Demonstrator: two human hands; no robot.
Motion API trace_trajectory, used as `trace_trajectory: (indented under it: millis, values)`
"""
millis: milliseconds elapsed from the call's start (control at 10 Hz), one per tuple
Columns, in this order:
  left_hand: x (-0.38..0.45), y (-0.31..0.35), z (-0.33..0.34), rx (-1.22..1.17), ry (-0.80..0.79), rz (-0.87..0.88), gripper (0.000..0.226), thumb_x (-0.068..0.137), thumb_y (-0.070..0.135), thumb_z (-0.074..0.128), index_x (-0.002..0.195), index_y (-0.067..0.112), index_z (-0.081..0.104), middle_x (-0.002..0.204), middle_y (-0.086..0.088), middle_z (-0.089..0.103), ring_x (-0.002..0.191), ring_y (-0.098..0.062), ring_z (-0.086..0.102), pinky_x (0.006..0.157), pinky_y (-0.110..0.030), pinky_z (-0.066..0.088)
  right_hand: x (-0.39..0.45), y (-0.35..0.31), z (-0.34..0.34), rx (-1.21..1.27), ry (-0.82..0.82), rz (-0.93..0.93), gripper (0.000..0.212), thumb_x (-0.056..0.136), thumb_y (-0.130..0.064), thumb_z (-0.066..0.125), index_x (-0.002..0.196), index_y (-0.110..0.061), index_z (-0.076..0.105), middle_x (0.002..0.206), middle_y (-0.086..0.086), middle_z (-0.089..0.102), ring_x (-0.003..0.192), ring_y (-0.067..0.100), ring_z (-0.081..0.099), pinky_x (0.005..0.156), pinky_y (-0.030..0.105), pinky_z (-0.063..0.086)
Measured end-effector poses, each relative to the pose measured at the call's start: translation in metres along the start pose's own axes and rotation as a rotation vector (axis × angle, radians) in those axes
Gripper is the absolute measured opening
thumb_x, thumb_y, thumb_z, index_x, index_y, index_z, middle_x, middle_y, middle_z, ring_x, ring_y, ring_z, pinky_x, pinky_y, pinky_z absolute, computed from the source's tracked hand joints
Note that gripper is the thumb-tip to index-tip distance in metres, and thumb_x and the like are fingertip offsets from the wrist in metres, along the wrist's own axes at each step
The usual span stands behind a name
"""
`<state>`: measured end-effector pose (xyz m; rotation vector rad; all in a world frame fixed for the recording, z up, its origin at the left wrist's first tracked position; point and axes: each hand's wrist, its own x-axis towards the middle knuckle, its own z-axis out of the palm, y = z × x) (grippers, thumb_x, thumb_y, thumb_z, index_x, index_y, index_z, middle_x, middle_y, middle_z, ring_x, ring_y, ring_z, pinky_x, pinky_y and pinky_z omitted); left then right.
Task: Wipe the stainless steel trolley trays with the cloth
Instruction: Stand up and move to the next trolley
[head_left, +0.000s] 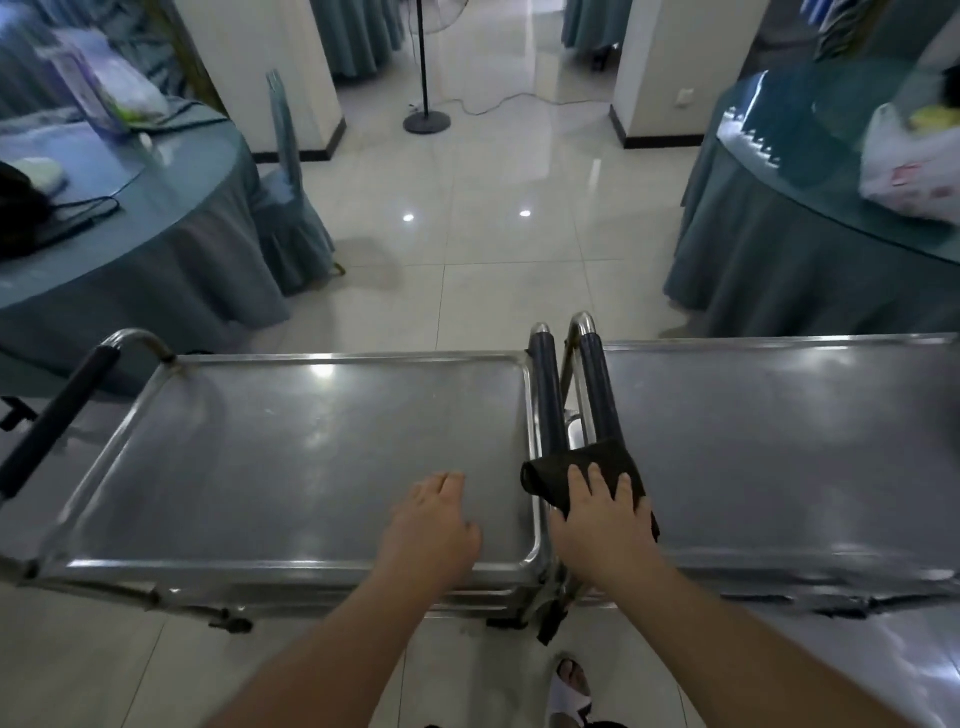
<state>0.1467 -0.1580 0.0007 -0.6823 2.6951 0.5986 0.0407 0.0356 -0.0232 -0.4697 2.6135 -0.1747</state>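
I see two trolleys side by side: left tray (260, 457), right tray (779, 457), handles (571, 384) between. Left hand (434, 525) on left tray; right hand (602, 525) on cloth (561, 467) over the handles.

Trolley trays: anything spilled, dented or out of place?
Nothing stands out. Both trays, left tray and right tray, look bare and flat. The right hand presses the dark cloth over the adjoining handles; the left hand rests flat.

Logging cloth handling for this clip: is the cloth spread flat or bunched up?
Bunched. The cloth lies crumpled under the right hand, draped over the trolley handles, its left end rolled into a fold.
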Motion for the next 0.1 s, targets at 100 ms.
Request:
trace_trajectory:
  millis: [100]
  values:
    - [-0.0060,-0.0076,-0.0108,0.019,0.049,0.066,0.070,0.096,0.041,0.048,0.162,0.025,0.030,0.164,0.000,0.038,0.149,-0.023,0.035,0.119,-0.045,0.035,-0.0168,-0.0180,-0.0068,0.040,0.056,0.006,0.070,0.104,-0.051,0.030,0.166,-0.027,0.008,0.174,-0.001,0.004,0.159,0.037,0.001,0.126,0.060,0.008]
